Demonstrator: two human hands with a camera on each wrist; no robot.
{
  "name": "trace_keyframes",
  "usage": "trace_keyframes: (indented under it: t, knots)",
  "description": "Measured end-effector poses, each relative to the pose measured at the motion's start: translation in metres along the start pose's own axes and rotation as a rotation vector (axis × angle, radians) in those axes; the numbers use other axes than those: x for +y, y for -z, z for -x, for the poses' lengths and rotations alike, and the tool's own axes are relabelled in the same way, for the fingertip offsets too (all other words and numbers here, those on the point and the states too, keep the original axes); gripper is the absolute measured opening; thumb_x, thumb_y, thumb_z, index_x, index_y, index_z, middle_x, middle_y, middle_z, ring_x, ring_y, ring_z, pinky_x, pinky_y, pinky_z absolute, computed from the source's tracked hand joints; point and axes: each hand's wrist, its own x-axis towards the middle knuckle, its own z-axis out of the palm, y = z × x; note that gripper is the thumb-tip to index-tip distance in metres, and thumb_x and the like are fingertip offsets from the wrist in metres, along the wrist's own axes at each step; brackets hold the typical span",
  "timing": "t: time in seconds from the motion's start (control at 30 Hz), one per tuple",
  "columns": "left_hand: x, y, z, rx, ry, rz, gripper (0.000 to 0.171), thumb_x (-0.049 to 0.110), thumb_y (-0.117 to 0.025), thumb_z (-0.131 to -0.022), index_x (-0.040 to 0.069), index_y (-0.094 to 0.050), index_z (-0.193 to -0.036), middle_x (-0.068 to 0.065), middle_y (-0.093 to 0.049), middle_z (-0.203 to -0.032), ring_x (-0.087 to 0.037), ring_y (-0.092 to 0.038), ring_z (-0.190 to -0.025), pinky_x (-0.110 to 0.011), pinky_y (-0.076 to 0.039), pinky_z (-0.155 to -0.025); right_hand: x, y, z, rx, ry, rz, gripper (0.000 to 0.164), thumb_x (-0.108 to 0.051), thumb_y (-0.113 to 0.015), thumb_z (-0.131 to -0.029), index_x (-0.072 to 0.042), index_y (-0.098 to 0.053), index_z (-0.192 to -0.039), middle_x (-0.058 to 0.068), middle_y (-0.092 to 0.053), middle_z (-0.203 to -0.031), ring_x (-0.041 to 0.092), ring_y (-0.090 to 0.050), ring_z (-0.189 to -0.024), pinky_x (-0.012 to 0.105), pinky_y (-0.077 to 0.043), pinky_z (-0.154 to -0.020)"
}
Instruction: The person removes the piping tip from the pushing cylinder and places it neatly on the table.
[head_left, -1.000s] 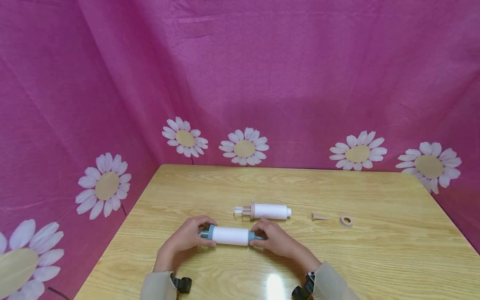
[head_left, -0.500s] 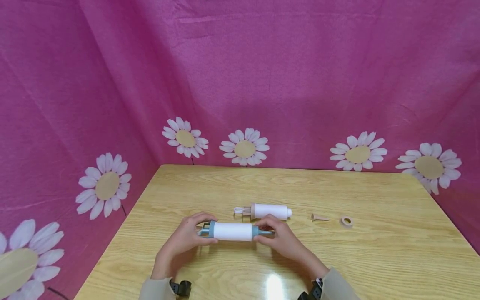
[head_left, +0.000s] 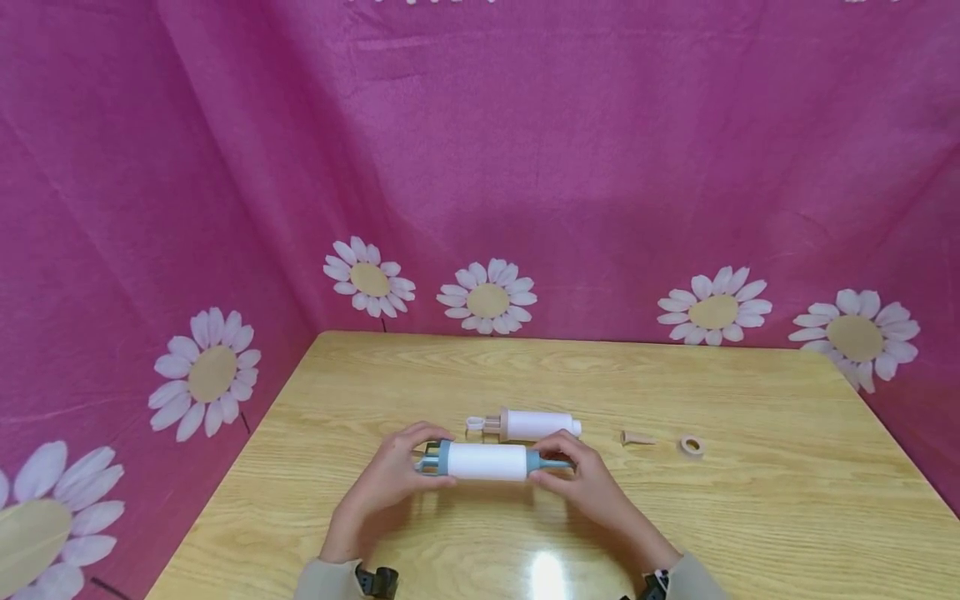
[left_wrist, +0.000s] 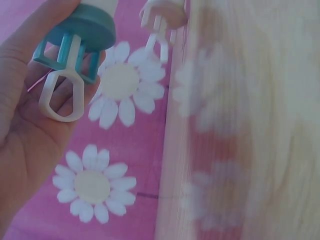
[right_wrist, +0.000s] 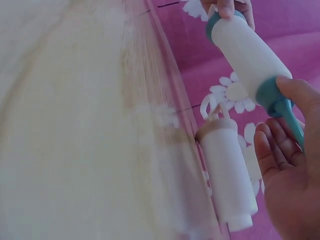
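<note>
In the head view both hands hold a white piping syringe [head_left: 487,462] with teal ends level above the table. My left hand [head_left: 393,471] grips its teal collar at the plunger end, thumb and fingers on opposite sides. The left wrist view shows the white plunger loop [left_wrist: 62,97] and teal finger grips [left_wrist: 62,50] beside the palm. At the other end, my right hand [head_left: 588,479] pinches the teal cap [right_wrist: 270,95], from which a thin teal nozzle [right_wrist: 294,126] points toward the palm. The right hand's lower fingers are spread loosely.
A second white syringe [head_left: 538,425] with a beige collar lies just behind the held one. To its right are a small beige nozzle [head_left: 637,437] and a beige ring [head_left: 692,447]. Pink flowered cloth [head_left: 600,167] hangs along the back and left table edges.
Both hands have carried the syringe to the right and slightly away from the body, its two ends still held. The second syringe, loose nozzle and ring have stayed in place.
</note>
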Motion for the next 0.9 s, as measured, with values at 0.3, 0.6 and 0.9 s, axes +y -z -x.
trace_keyframes:
  t: [0.3,0.6,0.9]
  knots:
    - [0.020,-0.025,-0.016,-0.003,-0.080,0.013,0.051,0.027,-0.088,-0.072,0.012,-0.067,-0.116,-0.005,-0.068,-0.121,-0.020,-0.063,-0.109,-0.043,-0.054,-0.095,0.004,0.030,0.020,0.021,-0.026,-0.013,0.026,-0.011,-0.073,-0.087,-0.011,-0.065,-0.112,0.009,-0.062,-0.112,-0.004,-0.058,-0.102,0.023,-0.055,-0.088]
    - [0.036,-0.043,-0.030,-0.011,-0.128,0.063,0.052,0.025,-0.087,-0.073,0.009,-0.066,-0.118,-0.009,-0.066,-0.127,-0.023,-0.062,-0.115,-0.040,-0.055,-0.096,0.005,0.054,0.033,0.075,-0.015,-0.043,0.026,-0.003,-0.069,-0.088,-0.006,-0.064,-0.114,-0.006,-0.059,-0.111,-0.001,-0.057,-0.104,0.014,-0.050,-0.091]
    - [0.047,-0.056,-0.042,-0.049,-0.126,0.088,0.054,0.029,-0.087,-0.073,0.010,-0.065,-0.119,-0.010,-0.065,-0.129,-0.024,-0.060,-0.117,-0.041,-0.051,-0.099,0.012,0.071,0.041,0.125,0.012,-0.043,0.028,0.003,-0.070,-0.085,-0.002,-0.064,-0.112,-0.009,-0.060,-0.109,0.000,-0.058,-0.100,0.011,-0.050,-0.089]
